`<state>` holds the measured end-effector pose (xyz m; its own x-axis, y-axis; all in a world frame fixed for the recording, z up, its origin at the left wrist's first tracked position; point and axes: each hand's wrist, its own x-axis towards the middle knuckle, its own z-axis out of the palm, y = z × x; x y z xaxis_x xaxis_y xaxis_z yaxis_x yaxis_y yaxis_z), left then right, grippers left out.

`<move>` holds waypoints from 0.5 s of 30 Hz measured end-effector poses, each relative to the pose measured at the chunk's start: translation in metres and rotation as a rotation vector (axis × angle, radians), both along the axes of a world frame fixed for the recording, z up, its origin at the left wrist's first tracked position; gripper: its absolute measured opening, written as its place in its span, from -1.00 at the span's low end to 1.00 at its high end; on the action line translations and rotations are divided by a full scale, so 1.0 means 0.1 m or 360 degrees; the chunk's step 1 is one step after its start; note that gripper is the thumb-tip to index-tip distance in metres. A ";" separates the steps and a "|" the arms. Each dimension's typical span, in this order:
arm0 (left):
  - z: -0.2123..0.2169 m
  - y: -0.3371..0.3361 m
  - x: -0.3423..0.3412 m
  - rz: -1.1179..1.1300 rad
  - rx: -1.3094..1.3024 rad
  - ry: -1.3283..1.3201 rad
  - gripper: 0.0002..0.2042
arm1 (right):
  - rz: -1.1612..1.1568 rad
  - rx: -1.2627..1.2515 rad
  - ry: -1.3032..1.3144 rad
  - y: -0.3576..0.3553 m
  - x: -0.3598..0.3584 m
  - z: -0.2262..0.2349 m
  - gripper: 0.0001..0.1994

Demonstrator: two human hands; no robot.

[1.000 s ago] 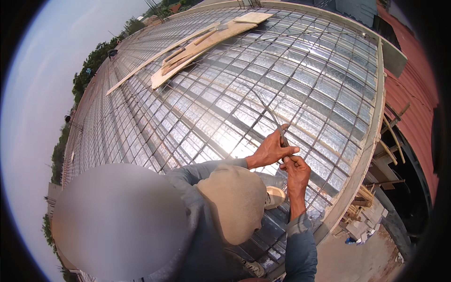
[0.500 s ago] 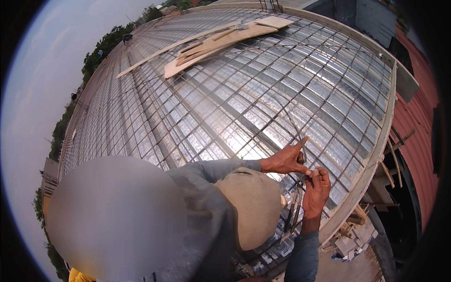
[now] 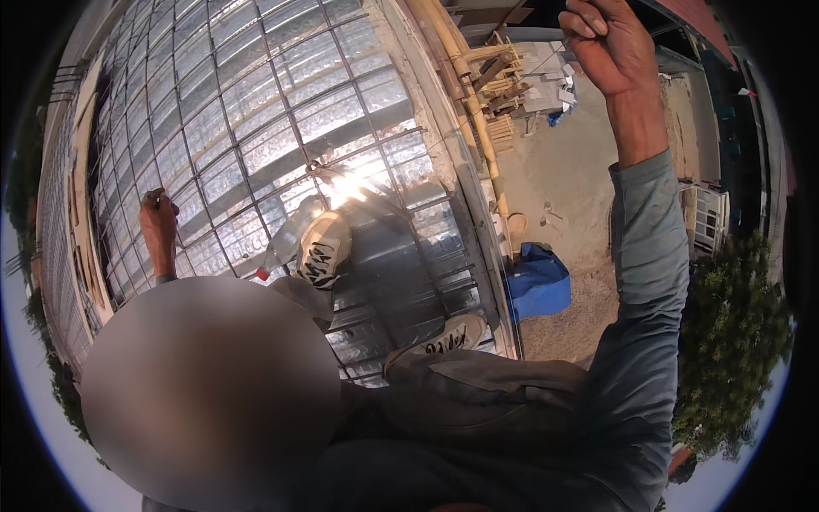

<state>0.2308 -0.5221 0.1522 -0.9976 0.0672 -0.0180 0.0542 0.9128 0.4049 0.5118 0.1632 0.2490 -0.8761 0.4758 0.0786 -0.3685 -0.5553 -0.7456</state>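
Left hand: the left hand (image 3: 159,224), at the left of the frame, is closed on a bar of the rebar grid (image 3: 256,111); its fingers (image 3: 153,200) are curled round the steel, and whether they also pinch something small I cannot tell.
Rebar grid: it fills the upper left and centre, laid over shiny corrugated decking (image 3: 401,264), with glare at mid-frame.
Feet: two pale shoes (image 3: 322,249) stand on the bars at centre, a plastic bottle (image 3: 286,243) just beside the upper one.
Slab edge: a pale pipe (image 3: 465,102) runs along it, with bare ground below.
Right hand: the right hand (image 3: 607,47), upper right, is raised and closed in a loose fist; nothing shows in it.
Advice: by my judgement, keep the feet on bar crossings and stay clear of the edge.
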 end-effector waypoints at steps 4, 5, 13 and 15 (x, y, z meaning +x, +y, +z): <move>-0.19 0.44 -0.30 -0.0345 -0.0451 0.0133 -0.62 | -0.0417 0.0133 -0.0092 0.68 1.25 0.59 -0.89; -0.01 0.42 -0.33 -0.0339 -0.0517 0.0144 -0.62 | -0.0579 0.0077 -0.0129 0.56 1.41 0.68 -0.86; -0.10 0.33 -0.13 -0.0944 -0.0725 -0.0262 -0.44 | -0.0400 -0.0213 -0.0154 0.64 3.39 -0.28 -0.72; 0.01 1.10 -0.04 -0.1117 -0.1386 -0.0847 -0.36 | -0.0519 -0.0348 -0.0298 0.23 3.72 -0.64 -0.68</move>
<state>0.2264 -0.4125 0.1533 -0.6057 0.3466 -0.7162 0.6545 0.7289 -0.2008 0.8838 0.1857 0.1852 -0.6668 0.7176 -0.2011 -0.4201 -0.5848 -0.6939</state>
